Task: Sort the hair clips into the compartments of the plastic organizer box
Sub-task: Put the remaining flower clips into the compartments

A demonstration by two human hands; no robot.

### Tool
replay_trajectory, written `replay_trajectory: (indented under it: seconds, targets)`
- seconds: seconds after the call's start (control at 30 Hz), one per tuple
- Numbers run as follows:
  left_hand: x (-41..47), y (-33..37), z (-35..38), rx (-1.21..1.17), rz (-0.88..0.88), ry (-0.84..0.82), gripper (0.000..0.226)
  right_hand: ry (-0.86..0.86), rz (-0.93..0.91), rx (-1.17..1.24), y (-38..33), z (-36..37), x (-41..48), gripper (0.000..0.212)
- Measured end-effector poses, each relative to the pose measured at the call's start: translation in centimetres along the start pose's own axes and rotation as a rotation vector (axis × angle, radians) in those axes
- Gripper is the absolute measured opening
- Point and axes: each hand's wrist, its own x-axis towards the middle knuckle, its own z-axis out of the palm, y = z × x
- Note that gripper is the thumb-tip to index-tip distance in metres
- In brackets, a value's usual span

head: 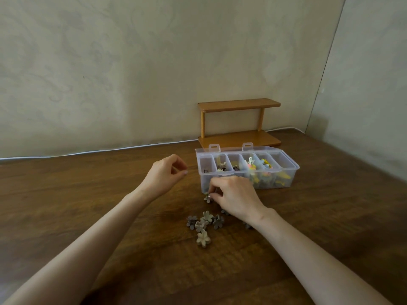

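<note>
A clear plastic organizer box (293, 168) stands open on the wooden table, with a row of several compartments. The left ones hold a few dark and beige clips; the right ones hold colourful clips. My right hand (233, 198) is just in front of the box, fingertips pinched on a small greyish flower hair clip (207, 197). My left hand (166, 172) hovers left of the box, fingers loosely curled, with nothing visible in it. A pile of several beige and grey flower clips (204, 225) lies on the table below my right hand.
A small two-tier wooden shelf (239, 122) stands behind the box against the wall. A white cable (110, 150) runs along the table's back edge. Two more clips are partly hidden under my right wrist (247, 225).
</note>
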Motion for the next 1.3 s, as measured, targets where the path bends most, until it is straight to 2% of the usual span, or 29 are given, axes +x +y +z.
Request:
replay_trajectory:
  seconds: [0.13,0.4,0.57,0.77,0.9,1.03,1.13,1.3]
  targets:
    - [-0.2,0.2,-0.2,0.028,0.006,-0.163,0.007,0.055,0.039,0.111,0.2,-0.8,-0.1,0.005]
    - [-0.6,0.9,-0.7,-0.006,0.038,-0.308,0.005,0.171,0.140,0.316,0.7,-2.0,0.4,0.002]
    - [-0.7,1.3,-0.9,-0.025,0.059,-0.357,0.009,0.258,0.177,0.306,0.7,-3.0,3.2,0.001]
    - [-0.6,1.7,-1.1,-0.005,0.066,-0.450,0.006,0.165,0.236,0.151,0.8,-2.7,6.0,0.013]
    - [-0.7,1.8,-1.3,0.015,0.058,-0.627,0.008,0.220,0.199,0.177,0.7,-2.8,4.2,0.011]
    - [-0.9,1.7,-1.6,0.044,0.039,-0.828,0.022,0.249,0.190,0.211,0.7,-2.9,2.0,0.007]
    - [-1.1,1.5,-1.5,0.042,0.013,-0.942,0.027,0.171,0.165,0.277,0.7,-2.9,0.5,0.008]
    - [-1.3,1.4,-0.9,0.083,0.035,-0.953,0.022,0.022,0.139,0.335,0.6,-2.2,-1.0,0.008]
